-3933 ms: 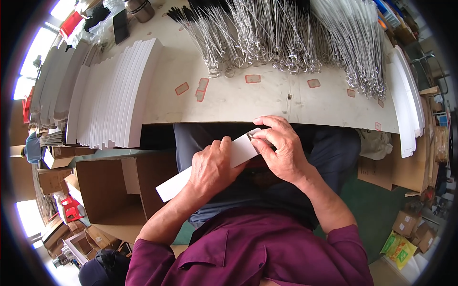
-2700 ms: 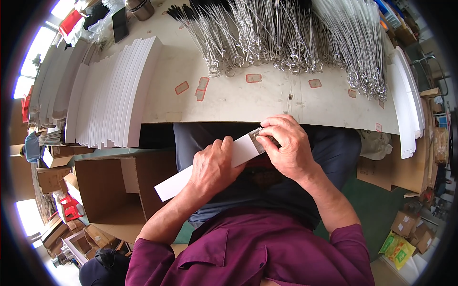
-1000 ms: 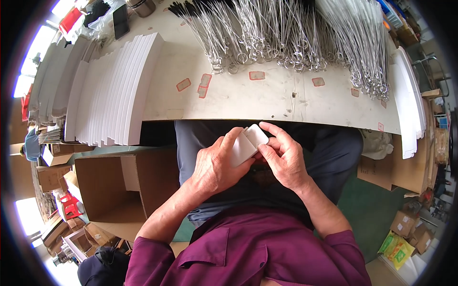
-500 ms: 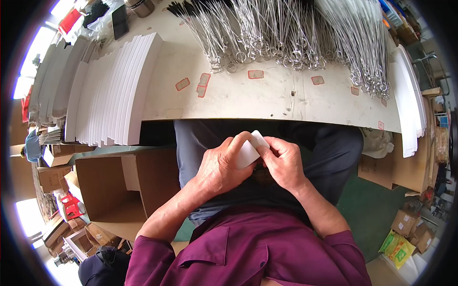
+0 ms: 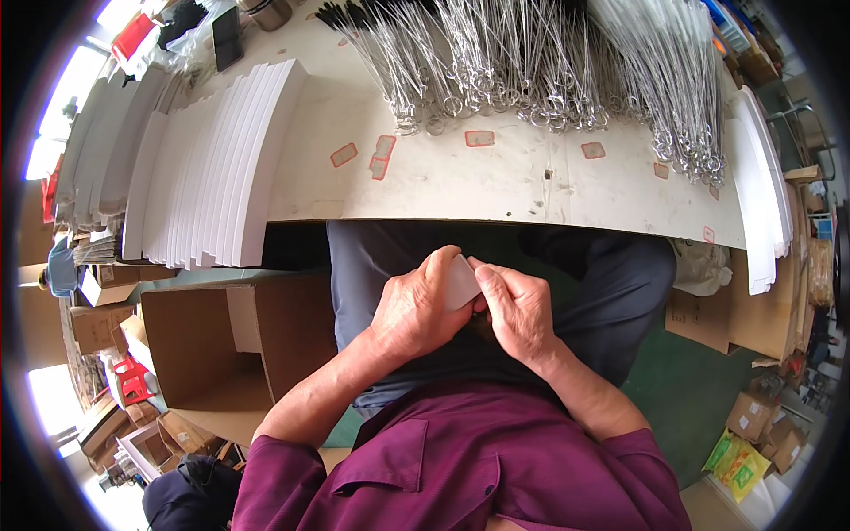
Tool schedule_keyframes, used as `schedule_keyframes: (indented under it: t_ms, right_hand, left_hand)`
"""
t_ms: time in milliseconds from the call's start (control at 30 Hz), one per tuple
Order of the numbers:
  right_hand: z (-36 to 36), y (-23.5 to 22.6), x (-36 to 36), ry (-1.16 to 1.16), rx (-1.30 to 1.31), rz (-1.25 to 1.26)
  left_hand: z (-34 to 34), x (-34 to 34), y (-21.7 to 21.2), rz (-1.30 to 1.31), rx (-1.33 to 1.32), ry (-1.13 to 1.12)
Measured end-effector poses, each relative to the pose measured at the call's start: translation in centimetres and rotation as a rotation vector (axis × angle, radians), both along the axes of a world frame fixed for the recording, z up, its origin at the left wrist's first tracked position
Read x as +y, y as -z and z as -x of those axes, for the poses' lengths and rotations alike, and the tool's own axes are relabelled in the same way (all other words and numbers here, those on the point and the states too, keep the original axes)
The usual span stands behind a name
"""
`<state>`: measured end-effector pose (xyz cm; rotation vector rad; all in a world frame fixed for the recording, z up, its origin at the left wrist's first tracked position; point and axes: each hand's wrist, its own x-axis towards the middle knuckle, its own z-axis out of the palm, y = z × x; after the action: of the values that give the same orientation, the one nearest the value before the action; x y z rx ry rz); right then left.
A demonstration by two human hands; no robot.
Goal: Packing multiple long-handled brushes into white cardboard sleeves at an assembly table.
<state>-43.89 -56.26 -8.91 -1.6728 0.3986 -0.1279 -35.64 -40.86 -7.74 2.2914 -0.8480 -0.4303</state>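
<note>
Just off the near edge of the tabletop [image 5: 416,190], the left hand [image 5: 413,306] wraps a white box [image 5: 459,285] whose end the right hand [image 5: 521,311] pinches, seemingly closing it, which calls for an even inward press.

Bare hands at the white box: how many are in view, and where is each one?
2. The left hand holds the white box from the left; the right hand touches its right end. Some fingers are partly hidden.
</note>
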Motion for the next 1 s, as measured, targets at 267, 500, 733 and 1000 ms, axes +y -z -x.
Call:
schedule_keyframes:
  t_ms: [267, 500, 733, 1000]
  right_hand:
    - [-1.0, 0.7, 0.4, 0.065, 0.008, -0.243]
    - [-1.1, 0.5, -0.4, 0.067, 0.043, -0.305]
    - [-1.0, 0.6, -0.7, 0.100, 0.086, -0.379]
    - [-1.1, 0.5, -0.7, 0.126, 0.076, -0.397]
  left_hand:
    - [0.4, -0.3, 0.0, 0.022, -0.018, -0.018]
    - [0.6, -0.2, 0.2, -0.005, -0.063, -0.029]
    - [0.6, -0.1, 0.1, -0.031, -0.019, -0.023]
    - [0.8, 0.1, 0.3, -0.006, -0.047, -0.013]
